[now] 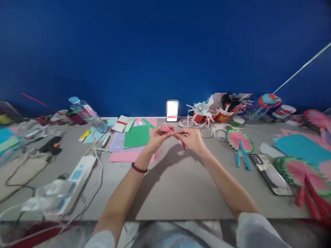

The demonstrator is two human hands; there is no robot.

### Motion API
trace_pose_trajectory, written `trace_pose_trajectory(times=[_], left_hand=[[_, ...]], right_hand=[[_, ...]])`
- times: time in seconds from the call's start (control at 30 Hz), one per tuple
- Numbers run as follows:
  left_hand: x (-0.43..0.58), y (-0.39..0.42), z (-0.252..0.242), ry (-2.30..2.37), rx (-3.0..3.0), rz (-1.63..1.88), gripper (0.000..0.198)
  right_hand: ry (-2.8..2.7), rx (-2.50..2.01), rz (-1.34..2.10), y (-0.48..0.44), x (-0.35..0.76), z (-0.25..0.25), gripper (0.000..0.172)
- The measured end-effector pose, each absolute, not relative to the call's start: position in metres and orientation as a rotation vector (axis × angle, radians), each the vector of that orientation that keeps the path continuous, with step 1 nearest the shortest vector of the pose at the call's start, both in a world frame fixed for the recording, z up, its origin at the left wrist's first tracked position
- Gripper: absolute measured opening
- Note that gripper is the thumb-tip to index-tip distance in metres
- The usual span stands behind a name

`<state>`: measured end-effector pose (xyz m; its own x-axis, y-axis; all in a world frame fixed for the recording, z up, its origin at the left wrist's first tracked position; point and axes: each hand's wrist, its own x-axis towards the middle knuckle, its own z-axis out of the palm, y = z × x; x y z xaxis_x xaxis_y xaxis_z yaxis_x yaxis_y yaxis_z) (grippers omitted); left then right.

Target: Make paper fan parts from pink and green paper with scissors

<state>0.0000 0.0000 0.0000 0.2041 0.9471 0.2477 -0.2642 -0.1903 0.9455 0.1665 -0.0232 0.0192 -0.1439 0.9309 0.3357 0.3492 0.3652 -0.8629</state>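
Note:
A piece of pleated pink paper is held up over the middle of the table by both hands. My left hand pinches it from the left, with a fanned end showing above the fingers. From the right, my right hand pinches the same paper near its middle, and the other end sticks out below the fingers. The fingertips of both hands almost meet. A dark red bead bracelet circles my left wrist.
A lit phone stands against the blue wall. Left are coloured sheets, a bottle and a power strip with cables. Right are cups of paper strips, paper fans and a dark-edged tray.

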Motion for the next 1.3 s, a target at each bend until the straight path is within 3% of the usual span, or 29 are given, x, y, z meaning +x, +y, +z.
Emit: trace_pose_trajectory(times=[0.27,0.73,1.0,1.17,1.3], left_hand=[[-0.009,0.006,-0.001,0.870,1.238,1.481,0.026],[-0.004,0.001,0.004,0.899,1.208,1.474,0.026],[-0.001,0.003,-0.005,0.791,1.470,1.347,0.023],[-0.001,0.003,-0.007,0.764,1.446,1.450,0.019],[-0.004,0.005,-0.006,0.823,1.155,1.547,0.019]], right_hand=[[-1.806,-1.097,0.962,-0.024,0.170,0.021,0.020],[-1.731,-1.117,0.874,-0.028,0.164,0.016,0.009],[-1.707,-1.075,0.944,-0.026,0.165,0.014,0.016],[-1.731,-1.076,0.721,-0.024,0.163,0.013,0.021],[-1.816,-0.822,0.480,-0.023,0.169,0.019,0.032]])
